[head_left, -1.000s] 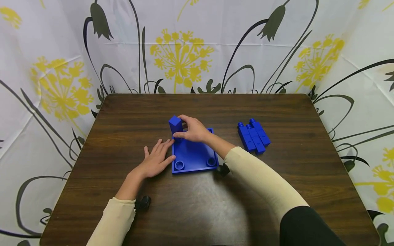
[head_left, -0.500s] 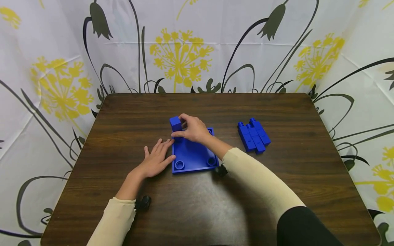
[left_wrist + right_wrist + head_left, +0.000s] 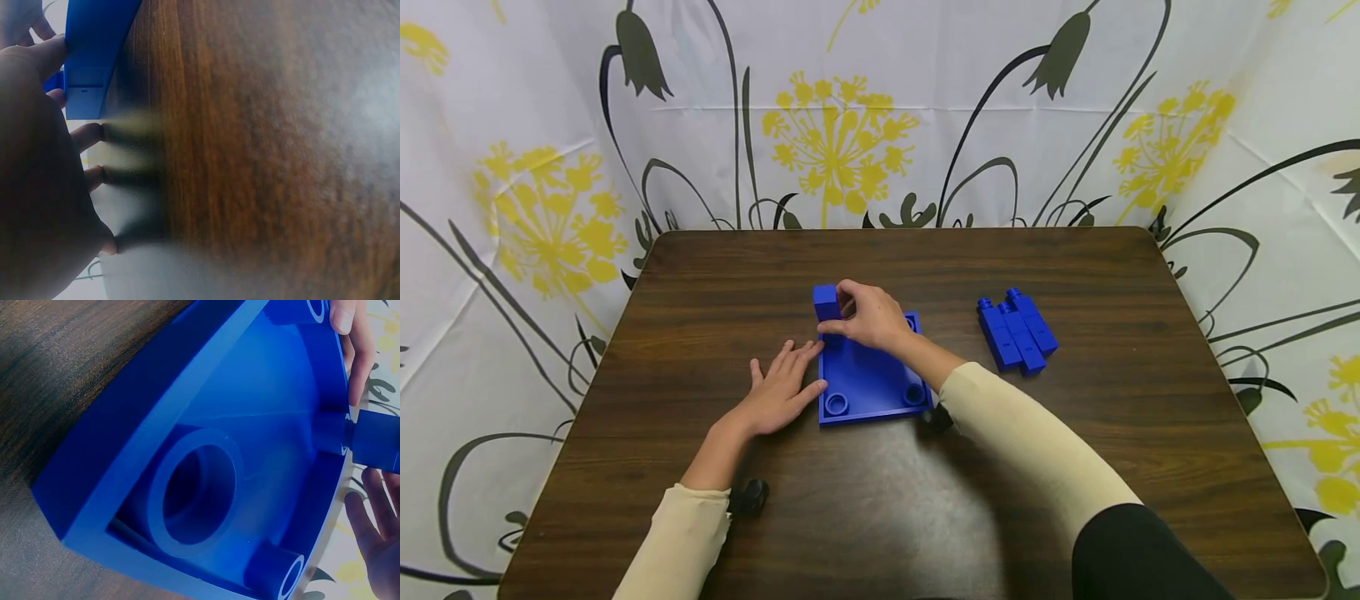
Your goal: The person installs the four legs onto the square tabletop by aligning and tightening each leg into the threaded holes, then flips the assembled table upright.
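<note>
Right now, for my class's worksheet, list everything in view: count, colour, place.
Wooden table: one, brown, foreground
Floral backdrop: one, white, yellow and grey-green, behind the table
Rimmed panel: one, blue, on the table
Corner sockets: four, blue, one at each panel corner
Upright post: one, blue, at the panel's far-left corner
Lying posts: three, blue, right of the panel
Wrist cameras: two, black, one per wrist
Forearm sleeves: two, cream, one per arm
Upper sleeve: one, black, right arm
Left hand: one, bare, at the panel's left edge
Right hand: one, bare, holding the upright post
</note>
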{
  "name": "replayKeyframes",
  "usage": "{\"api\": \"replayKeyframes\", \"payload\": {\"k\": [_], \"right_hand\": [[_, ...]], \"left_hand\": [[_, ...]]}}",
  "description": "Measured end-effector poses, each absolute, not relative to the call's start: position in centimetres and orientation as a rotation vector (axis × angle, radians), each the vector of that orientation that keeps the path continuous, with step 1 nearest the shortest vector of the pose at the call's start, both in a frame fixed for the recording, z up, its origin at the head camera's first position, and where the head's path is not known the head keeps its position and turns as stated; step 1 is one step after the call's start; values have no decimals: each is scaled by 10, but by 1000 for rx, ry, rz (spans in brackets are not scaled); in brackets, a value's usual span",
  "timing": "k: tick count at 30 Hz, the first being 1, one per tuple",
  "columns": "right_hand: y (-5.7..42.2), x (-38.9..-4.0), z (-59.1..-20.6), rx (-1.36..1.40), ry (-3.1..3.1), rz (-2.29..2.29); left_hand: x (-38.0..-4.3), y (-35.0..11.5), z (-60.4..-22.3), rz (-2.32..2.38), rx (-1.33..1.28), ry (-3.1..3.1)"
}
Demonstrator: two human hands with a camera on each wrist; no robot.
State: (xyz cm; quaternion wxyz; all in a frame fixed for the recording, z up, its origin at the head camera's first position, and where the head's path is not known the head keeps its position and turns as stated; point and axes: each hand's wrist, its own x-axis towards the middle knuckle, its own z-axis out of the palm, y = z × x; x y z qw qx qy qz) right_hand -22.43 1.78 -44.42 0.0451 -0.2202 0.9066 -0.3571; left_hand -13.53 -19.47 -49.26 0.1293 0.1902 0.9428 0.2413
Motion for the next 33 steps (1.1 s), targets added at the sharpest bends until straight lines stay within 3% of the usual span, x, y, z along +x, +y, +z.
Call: {"api": "replayKeyframes", "payload": {"k": [9,33], "right_hand": [[19,-230,-443,-794,2724,-1031],[20,-238,-439,-858,2238,-1474]], "left_hand": [[-135,-195,-495,705,551,2742],[-136,-196,-494,691,549,2739]]}}
